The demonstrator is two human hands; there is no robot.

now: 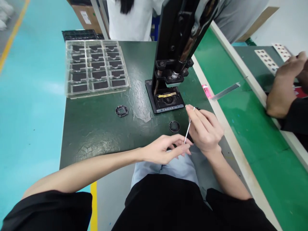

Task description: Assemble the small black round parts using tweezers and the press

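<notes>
A thin white stick (188, 128) slants between my two hands. Its lower end is pinched by my left hand (168, 148), with the thumb below and the other fingers curled. My right hand (204, 128) holds the upper end in closed fingers, just right of the press base. One round black part (174, 126) lies on the green table near my fingertips, and another round black part (121, 111) lies farther left. Behind them stands a black hand press (168, 99) with a yellow strip (167, 95) on its bed.
A clear compartment tray (97, 69) with dark pieces sits at the table's back left. On the right run a pale rail (231, 130) and a green surface with a dark strip (226, 91) and pink tape (207, 91). Another person's arm (281, 86) is at far right; someone in white is behind.
</notes>
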